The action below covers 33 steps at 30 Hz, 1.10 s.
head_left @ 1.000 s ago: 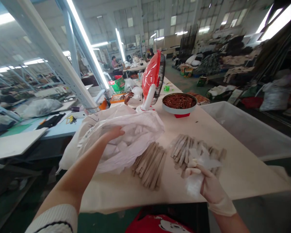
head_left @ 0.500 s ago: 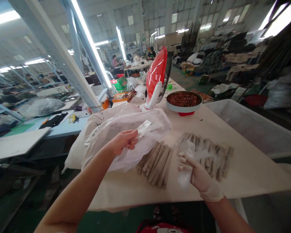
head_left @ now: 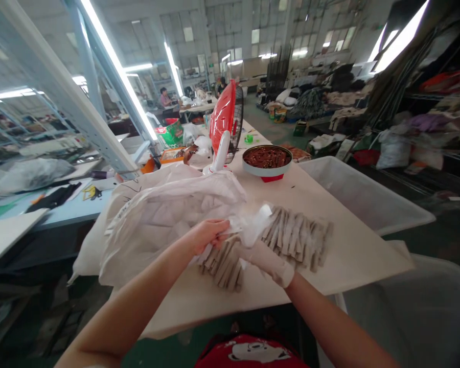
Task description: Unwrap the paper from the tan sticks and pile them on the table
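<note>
My bare left hand [head_left: 210, 236] is closed, pinching a small clear plastic bag [head_left: 234, 226] in front of the mouth of a big white sack [head_left: 168, 204]. My right hand [head_left: 258, 255], in a pale glove, has come up close beside it. Its fingers are smeared by motion, and crumpled clear plastic [head_left: 255, 225] shows right at them. Beneath both hands lies a bundle of grey-beige fabric strips [head_left: 226, 266]. A second row of such strips [head_left: 295, 235] lies to the right, partly behind shiny clear film.
A red and white fan [head_left: 224, 122] stands behind the sack. Near it is a round tin [head_left: 267, 161] of brown pieces on a red base. Translucent bins [head_left: 352, 189] flank the table's right side. A metal post [head_left: 95, 117] rises at the left; people sit far back.
My right hand has moved left and up from the right-hand strips to meet my left hand, bringing clear plastic along. The view has swung somewhat to the right.
</note>
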Available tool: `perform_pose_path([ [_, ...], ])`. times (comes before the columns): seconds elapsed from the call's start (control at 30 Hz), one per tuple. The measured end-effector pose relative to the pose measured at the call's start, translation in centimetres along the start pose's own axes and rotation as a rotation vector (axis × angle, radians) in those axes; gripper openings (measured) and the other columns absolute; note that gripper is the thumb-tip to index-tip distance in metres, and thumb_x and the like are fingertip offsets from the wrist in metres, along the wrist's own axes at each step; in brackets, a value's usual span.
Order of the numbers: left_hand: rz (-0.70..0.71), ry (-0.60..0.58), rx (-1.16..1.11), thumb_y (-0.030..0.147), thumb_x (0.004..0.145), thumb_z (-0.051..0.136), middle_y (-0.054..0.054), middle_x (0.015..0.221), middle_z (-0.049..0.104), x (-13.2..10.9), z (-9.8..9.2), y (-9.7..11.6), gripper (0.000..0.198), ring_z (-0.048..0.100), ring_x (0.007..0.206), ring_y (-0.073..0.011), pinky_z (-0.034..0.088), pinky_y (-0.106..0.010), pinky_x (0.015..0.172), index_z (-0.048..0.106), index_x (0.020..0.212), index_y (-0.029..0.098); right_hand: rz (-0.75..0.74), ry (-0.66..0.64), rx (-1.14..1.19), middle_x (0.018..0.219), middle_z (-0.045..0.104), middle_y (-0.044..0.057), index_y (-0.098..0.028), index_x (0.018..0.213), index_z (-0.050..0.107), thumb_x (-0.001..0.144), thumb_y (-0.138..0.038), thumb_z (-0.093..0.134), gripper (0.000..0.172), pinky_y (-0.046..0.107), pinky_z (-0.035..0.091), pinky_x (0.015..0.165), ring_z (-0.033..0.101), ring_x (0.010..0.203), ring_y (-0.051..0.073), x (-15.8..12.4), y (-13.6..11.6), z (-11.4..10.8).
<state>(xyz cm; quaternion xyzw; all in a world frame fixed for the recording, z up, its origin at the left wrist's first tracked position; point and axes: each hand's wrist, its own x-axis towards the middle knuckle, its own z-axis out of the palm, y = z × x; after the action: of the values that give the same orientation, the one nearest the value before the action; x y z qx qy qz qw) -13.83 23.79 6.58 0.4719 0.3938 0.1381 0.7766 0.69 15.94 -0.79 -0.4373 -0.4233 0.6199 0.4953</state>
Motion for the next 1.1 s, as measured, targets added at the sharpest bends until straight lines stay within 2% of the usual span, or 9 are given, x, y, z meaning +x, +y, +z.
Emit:
perform_pose_path([
  [0.2,0.013,0.257,-0.346,0.017,0.079,0.061,0.009,0.045,0.038,5.8,1.6,-1.1,0.019,0.026,0.032,-0.0001,0.026,-0.012,0.035,0.048,0.064,0.015,0.259,-0.194,-0.135,0.046,0.038,-0.006,-0.018,0.071,0.069,0.068,-0.019,0.058,0.011,0.022,0.019,0.04,0.03,0.044,0.007,-3.0,2.2,-5.9],
  [0.3,0.036,0.338,-0.462,0.014,0.084,0.053,0.009,0.047,0.039,8.6,2.2,-0.7,0.019,0.027,0.032,0.0006,0.03,-0.011,0.037,0.047,0.066,0.014,0.38,-0.326,0.16,0.043,0.034,-0.008,-0.015,0.067,0.065,0.068,-0.023,0.061,0.009,0.022,0.014,0.037,0.023,0.039,0.004,-4.9,3.5,-8.8],
  [0.47,0.096,0.392,-0.451,0.016,0.084,0.053,0.006,0.055,0.05,11.4,3.4,-0.7,0.009,0.04,0.037,-0.0017,0.032,-0.012,0.038,0.052,0.075,0.015,0.419,-0.424,0.727,0.035,0.027,-0.012,-0.013,0.079,0.068,0.079,-0.048,0.055,0.037,0.02,0.025,0.035,0.021,0.029,0.005,-6.7,5.2,-12.0],
  [0.6,0.141,0.348,-0.152,0.025,0.078,0.061,0.002,0.059,0.056,11.7,5.6,-2.3,0.012,0.048,0.045,-0.006,0.034,-0.016,0.041,0.059,0.073,0.014,0.377,-0.185,0.806,0.056,0.058,-0.002,-0.011,0.09,0.067,0.078,-0.036,0.061,0.028,0.03,0.048,0.07,0.058,0.058,0.012,-6.8,4.5,-13.5],
  [0.67,0.259,0.344,0.152,0.029,0.079,0.059,0.004,0.055,0.052,11.4,6.5,-3.1,0.017,0.046,0.047,-0.0067,0.034,-0.017,0.044,0.063,0.072,0.015,0.343,-0.122,0.836,0.068,0.063,0.0,-0.012,0.09,0.066,0.073,-0.025,0.064,0.021,0.033,0.045,0.086,0.062,0.078,0.015,-6.5,3.9,-14.3],
  [0.73,0.422,0.397,0.432,0.031,0.082,0.056,0.002,0.061,0.056,10.9,7.1,-3.4,0.018,0.05,0.055,-0.0088,0.039,-0.018,0.052,0.067,0.08,0.017,0.298,-0.134,0.928,0.069,0.06,-0.001,-0.015,0.083,0.063,0.069,-0.017,0.065,0.015,0.032,0.043,0.09,0.06,0.08,0.014,-6.0,3.5,-15.0],
  [0.93,0.716,0.494,0.787,0.027,0.085,0.051,-0.007,0.102,0.061,8.9,7.5,-3.5,0.023,0.056,0.098,-0.0165,0.044,-0.028,0.09,0.069,0.091,0.017,0.264,-0.18,0.979,0.067,0.057,-0.005,-0.019,0.081,0.057,0.068,-0.011,0.062,0.015,0.024,0.046,0.066,0.053,0.061,0.009,-4.1,3.7,-16.1],
  [1.03,0.791,0.387,0.833,0.022,0.086,0.049,-0.008,0.115,0.057,7.9,8.6,-4.4,0.022,0.054,0.108,-0.0167,0.042,-0.032,0.097,0.069,0.097,0.019,0.477,-0.286,0.981,0.068,0.058,-0.005,-0.016,0.086,0.059,0.076,-0.025,0.064,0.015,0.019,0.041,0.051,0.043,0.045,0.004,-3.6,4.0,-14.9],
  [1.1,0.829,0.256,0.921,0.017,0.085,0.049,-0.008,0.122,0.055,7.0,9.5,-5.4,0.024,0.049,0.118,-0.0181,0.038,-0.034,0.103,0.07,0.097,0.021,0.578,-0.404,1.006,0.06,0.054,-0.005,-0.014,0.078,0.059,0.076,-0.043,0.064,0.03,0.018,0.035,0.044,0.035,0.039,0.002,-3.4,4.5,-13.5],
])
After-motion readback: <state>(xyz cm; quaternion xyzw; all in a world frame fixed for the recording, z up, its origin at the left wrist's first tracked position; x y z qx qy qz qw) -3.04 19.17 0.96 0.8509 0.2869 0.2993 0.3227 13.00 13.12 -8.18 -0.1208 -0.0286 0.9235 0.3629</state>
